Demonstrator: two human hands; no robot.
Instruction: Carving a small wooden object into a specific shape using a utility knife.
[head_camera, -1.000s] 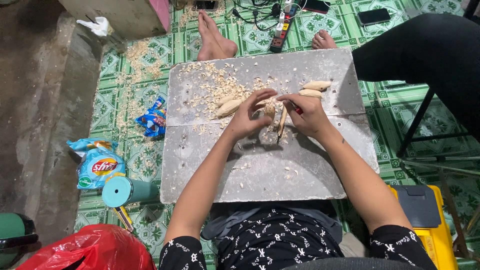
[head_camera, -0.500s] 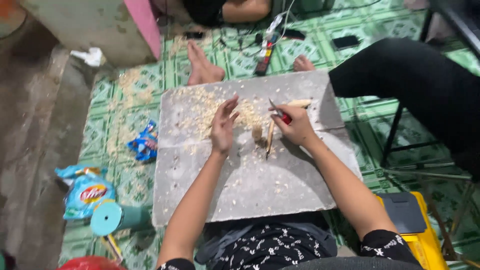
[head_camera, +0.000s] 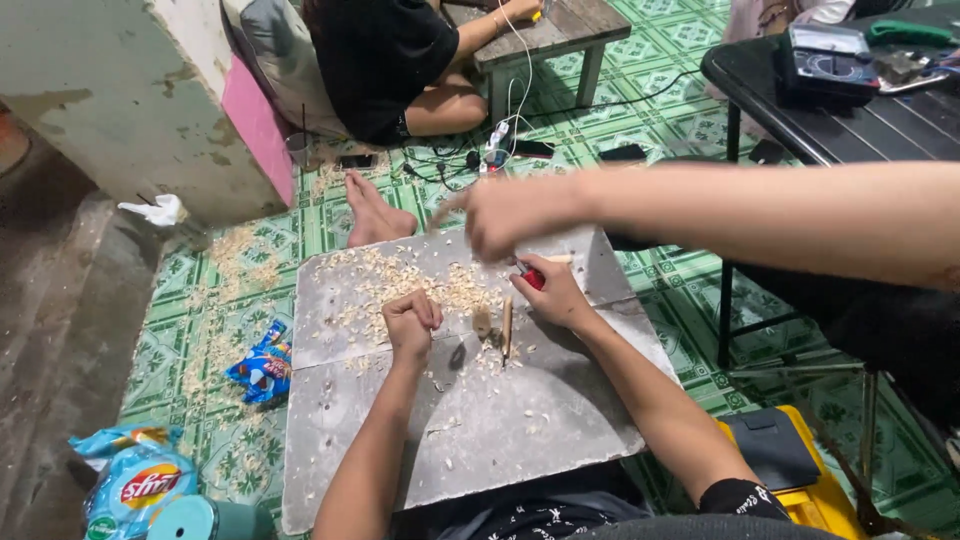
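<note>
We see our left hand (head_camera: 411, 322) resting on the grey board (head_camera: 560, 420), its fingers clenched into a loose fist; whether it encloses anything we cannot tell. Our right hand (head_camera: 553, 293) lies near the board's far edge, its fingers grasping a red-handled tool (head_camera: 531, 276). Between the 2 hands a thin wooden stick (head_camera: 507, 327) lies on the board, just beside a small rounded piece (head_camera: 482, 322). Pale wood shavings (head_camera: 400, 280) are scattered over the far half of the board and spill onto the green patterned floor (head_camera: 830, 330). Another person's arm (head_camera: 760, 215) reaches across from the right, its blurred hand (head_camera: 510, 215) above the board's far edge. A blue snack bag (head_camera: 262, 365) lies on the floor left of the board.
</note>
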